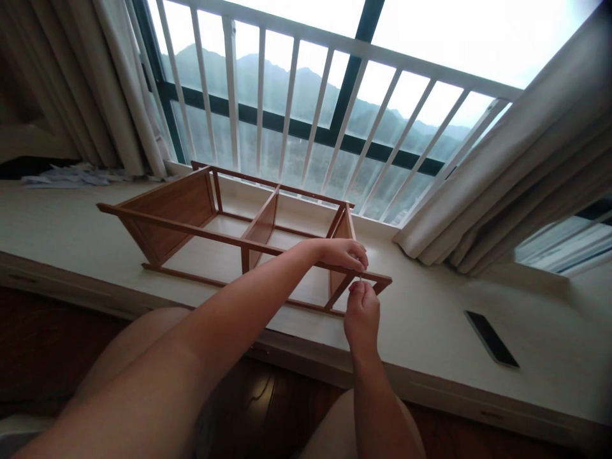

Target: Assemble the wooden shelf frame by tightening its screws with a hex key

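A wooden shelf frame (191, 210) with slanted panels and thin rails lies on its side on the white window ledge (430, 319). My left hand (342, 254) rests closed on the frame's near rail by its right end panel. Just below it my right hand (362, 312) pinches a small thin metal piece (360, 277), held upright against the underside of that rail near the right corner. What exactly the piece is I cannot make out.
A black phone (491, 338) lies flat on the ledge to the right. Crumpled papers (67, 175) sit at the far left. Beige curtains (502, 185) hang on both sides of the barred window (306, 102). My knees are below the ledge over a dark floor.
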A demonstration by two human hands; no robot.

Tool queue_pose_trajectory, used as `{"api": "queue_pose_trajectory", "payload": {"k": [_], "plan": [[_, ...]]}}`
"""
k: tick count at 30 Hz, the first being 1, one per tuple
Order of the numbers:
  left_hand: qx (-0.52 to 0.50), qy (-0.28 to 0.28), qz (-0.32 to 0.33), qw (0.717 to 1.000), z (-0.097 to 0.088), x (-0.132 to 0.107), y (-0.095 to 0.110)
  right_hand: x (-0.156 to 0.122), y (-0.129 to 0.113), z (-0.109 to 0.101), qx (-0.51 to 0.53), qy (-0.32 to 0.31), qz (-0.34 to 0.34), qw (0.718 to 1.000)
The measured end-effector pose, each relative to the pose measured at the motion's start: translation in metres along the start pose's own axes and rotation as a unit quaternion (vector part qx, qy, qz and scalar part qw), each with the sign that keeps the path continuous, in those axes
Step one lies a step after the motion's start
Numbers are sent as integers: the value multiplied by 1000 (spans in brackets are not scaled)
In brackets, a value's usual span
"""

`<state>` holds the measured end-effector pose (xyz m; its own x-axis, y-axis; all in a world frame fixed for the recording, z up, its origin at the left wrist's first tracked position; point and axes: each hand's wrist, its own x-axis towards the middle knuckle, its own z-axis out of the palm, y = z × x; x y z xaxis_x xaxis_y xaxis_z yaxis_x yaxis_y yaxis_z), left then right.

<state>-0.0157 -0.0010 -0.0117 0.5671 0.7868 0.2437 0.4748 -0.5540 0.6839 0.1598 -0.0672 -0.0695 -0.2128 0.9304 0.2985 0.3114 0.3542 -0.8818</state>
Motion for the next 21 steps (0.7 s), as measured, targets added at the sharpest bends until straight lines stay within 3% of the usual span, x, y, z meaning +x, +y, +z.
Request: {"api": "queue_pose_trajectory", "payload": {"k": [2,4,6,9,12,14,17,19,21], "plan": [[1,-3,-2,1000,0,0,-1,-1,-1,4,108,-18,48,993],[0,-3,-11,1000,1,0,-1,-2,-4,7,280,-56,111,952],[1,-1,-16,1000,1,0,0,-3,-8,5,447,-108,163,873],[4,1,-8,1000,1,0,0,-3,-15,-3,603,-161,205,754],[2,-1,-12,1000,1,0,0,-4,-19,-9,678,-161,219,683],[0,1,-14,1000,1,0,0,-6,-18,-9,698,-162,221,662],[1,3,-9,1000,1,0,2,-7,-14,-5,700,-171,218,658],[3,0,-16,1000,1,0,4,-7,-10,-3,686,-176,212,673],[4,-2,-27,1000,0,0,4,-7,-6,-1,637,-174,211,720]]}}
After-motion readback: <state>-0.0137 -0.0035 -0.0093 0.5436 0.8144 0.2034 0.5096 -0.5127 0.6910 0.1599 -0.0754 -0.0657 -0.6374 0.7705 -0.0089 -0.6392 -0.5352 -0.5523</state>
